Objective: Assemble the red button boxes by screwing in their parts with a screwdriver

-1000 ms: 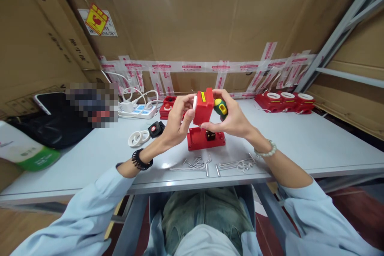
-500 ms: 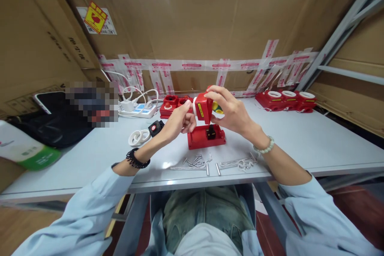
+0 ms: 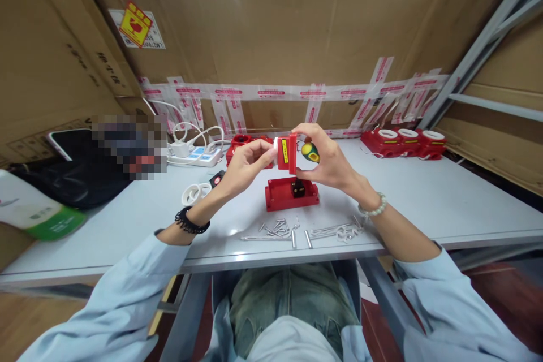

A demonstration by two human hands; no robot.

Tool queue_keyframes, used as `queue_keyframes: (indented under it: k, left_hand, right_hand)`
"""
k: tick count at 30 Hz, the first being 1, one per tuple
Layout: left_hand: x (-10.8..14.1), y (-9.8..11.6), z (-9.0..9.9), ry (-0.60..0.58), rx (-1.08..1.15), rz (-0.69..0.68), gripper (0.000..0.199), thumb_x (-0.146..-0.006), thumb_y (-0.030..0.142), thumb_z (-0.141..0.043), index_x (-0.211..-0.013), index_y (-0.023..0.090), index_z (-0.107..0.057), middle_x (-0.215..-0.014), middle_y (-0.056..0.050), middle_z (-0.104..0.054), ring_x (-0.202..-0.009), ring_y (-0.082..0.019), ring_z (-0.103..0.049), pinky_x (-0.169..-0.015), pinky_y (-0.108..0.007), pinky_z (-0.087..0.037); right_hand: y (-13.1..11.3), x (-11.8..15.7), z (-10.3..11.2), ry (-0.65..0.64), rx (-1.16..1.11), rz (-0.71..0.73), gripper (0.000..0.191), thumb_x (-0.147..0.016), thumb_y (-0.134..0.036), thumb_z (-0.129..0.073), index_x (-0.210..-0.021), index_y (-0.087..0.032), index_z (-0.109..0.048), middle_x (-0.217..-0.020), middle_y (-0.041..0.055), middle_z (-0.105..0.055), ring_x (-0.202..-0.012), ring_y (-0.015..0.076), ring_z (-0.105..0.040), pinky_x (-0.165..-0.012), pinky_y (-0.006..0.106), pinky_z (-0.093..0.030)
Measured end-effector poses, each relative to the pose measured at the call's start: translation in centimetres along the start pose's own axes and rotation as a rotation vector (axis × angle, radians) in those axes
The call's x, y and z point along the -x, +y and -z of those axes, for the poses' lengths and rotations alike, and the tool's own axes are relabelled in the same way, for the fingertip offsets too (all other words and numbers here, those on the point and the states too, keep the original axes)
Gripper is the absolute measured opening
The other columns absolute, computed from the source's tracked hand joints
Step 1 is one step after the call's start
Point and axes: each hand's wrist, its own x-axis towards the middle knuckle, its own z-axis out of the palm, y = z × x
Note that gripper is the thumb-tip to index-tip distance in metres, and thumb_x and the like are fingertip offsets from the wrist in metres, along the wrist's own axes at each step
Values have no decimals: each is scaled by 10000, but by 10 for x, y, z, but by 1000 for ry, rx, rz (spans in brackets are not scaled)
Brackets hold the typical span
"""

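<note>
The red box (image 3: 285,153), grasped by the right hand (image 3: 333,165) above the surface (image 3: 382,198), back from the front edge, is now straightened from its tilt. The left hand (image 3: 246,167) is uncurled at its white ring (image 3: 275,142), apparently for adjustment; whether that is gripped cannot be told.

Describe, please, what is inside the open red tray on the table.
A black block sits toward the right end of the red tray. The tray's floor under the block is covered and cannot be seen.
</note>
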Motion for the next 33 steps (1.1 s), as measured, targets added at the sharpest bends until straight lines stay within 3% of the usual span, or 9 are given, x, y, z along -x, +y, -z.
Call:
queue_keyframes:
  k: [5,8,10,13,18,21,24,29,33]
  left_hand:
    - [-3,-8,2,138,53,64,377,-846,550,-654,-855,191,-543,-660,24,-589,-533,-84,-536,-497,-215,-457]
    - [0,-9,2,100,-44,-94,340,-901,491,-595,-1080,205,-553,-1014,-68,-690,-872,-153,-672,-667,-259,-557]
    - [2,-7,1,12,-76,-180,374,-908,448,-591,-1192,212,-537,-1251,-114,-636,-1115,-207,-633,-828,-322,-579]
    - [5,-5,0,-60,-78,-174,438,-888,399,-631,-1265,207,-521,-1349,-135,-578,-1183,-233,-599,-922,-374,-566]
    - [3,-6,1,-9,-48,-94,507,-893,456,-624,-1312,200,-496,-984,-62,-666,-830,-151,-647,-723,-301,-565]
    - [1,-7,1,-10,-41,-55,426,-898,553,-583,-1088,171,-591,-748,-3,-620,-616,-105,-558,-606,-257,-501]
    - [1,-7,1,-31,-2,20,465,-904,631,-519,-817,176,-557,-591,27,-541,-516,-94,-481,-542,-250,-434]
    - [3,-8,5,-98,-11,118,562,-924,667,-412,-695,173,-551,-570,-12,-556,-490,-108,-455,-506,-267,-386]
    - [3,-8,8,16,-85,13,436,-920,560,-498,-715,177,-538,-648,-10,-554,-588,-118,-517,-555,-257,-439]
  right_hand:
    - [-1,0,-3,-75,-17,6,625,-720,-202,-685,-1287,-249,-426,-1306,94,-546,-1186,252,-563,-816,372,-562]
    - [-1,-1,-1,-4,-21,-19,613,-723,-254,-702,-1273,-244,-430,-1263,87,-565,-1130,246,-585,-839,387,-553]
    - [-2,-1,1,46,-25,-48,605,-721,-276,-715,-1256,-238,-437,-1231,80,-579,-1077,235,-606,-861,396,-545]
    - [-4,-2,4,58,-32,-95,613,-708,-296,-731,-1245,-242,-440,-1229,72,-584,-1040,226,-617,-867,397,-539]
    - [-5,-1,4,33,-23,-109,639,-699,-303,-724,-1262,-253,-426,-1246,64,-575,-1037,225,-615,-870,399,-533]
    - [-4,0,2,9,-19,-73,645,-705,-296,-719,-1273,-251,-417,-1256,71,-569,-1054,229,-609,-862,394,-535]
    - [-3,0,0,-26,-14,-52,638,-715,-296,-717,-1275,-248,-416,-1263,77,-566,-1069,235,-603,-851,392,-541]
    - [-2,-1,0,4,0,-65,643,-714,-316,-709,-1284,-246,-419,-1254,79,-570,-1080,245,-598,-867,409,-536]
    - [0,0,-2,-2,-6,-52,640,-712,-315,-705,-1281,-250,-422,-1243,72,-575,-1061,236,-604,-852,400,-539]
